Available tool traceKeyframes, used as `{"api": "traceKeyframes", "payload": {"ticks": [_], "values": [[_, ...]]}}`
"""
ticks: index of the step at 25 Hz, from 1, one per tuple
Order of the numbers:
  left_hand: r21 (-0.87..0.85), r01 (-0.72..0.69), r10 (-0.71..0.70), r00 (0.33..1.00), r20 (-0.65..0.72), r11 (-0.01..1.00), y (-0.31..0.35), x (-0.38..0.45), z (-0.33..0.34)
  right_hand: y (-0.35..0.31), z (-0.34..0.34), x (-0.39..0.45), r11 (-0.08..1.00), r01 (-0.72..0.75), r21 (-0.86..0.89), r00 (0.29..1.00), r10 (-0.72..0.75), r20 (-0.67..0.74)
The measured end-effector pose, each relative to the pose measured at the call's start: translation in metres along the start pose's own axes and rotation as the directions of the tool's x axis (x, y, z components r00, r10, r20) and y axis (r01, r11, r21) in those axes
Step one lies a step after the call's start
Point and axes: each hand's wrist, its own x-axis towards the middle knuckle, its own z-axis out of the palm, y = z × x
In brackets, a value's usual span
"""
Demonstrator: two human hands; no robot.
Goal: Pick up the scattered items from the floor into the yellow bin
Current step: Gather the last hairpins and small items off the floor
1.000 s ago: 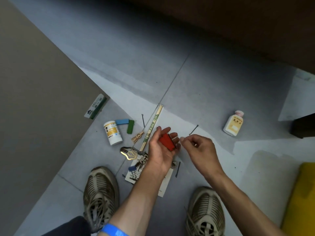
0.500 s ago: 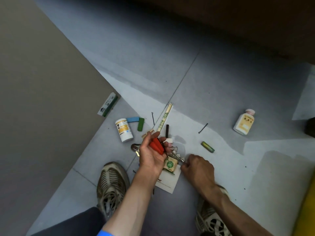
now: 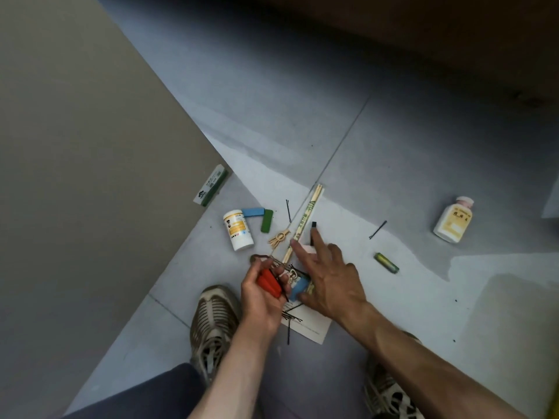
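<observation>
Right now my left hand (image 3: 262, 293) grips red blocks (image 3: 268, 283) and a few dark hairpins in its curled fingers, low over the floor (image 3: 393, 152). My right hand (image 3: 329, 276) is spread, fingers straight, reaching over the wrapped chopsticks (image 3: 302, 222) and a small black piece (image 3: 313, 225), grasping nothing. A white bottle (image 3: 238, 229), blue and green blocks, a battery (image 3: 386, 262) and a second bottle (image 3: 452, 219) lie scattered. Only a yellow sliver of the bin (image 3: 555, 388) shows at the right edge.

Matt grey tiled floor (image 3: 393, 164), glossy plastic bottle (image 3: 452, 219), wooden chopsticks (image 3: 304, 223), paper sheet (image 3: 311, 325), metal hairpin (image 3: 377, 229)
</observation>
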Motion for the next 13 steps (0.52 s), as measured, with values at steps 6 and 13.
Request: {"api": "traceKeyframes", "payload": {"ticks": [6,13], "values": [[-0.034,0.003,-0.003,1.000,-0.002,0.999,0.002,0.006,-0.003,-0.002,0.014,0.017,1.000,-0.023,-0.001,0.991,0.023,-0.133],[-0.065,0.008,-0.007,1.000,0.018,0.998,0.006,0.008,-0.002,0.002,0.023,0.007,0.990,-0.085,0.111,0.987,0.099,-0.130]]}}
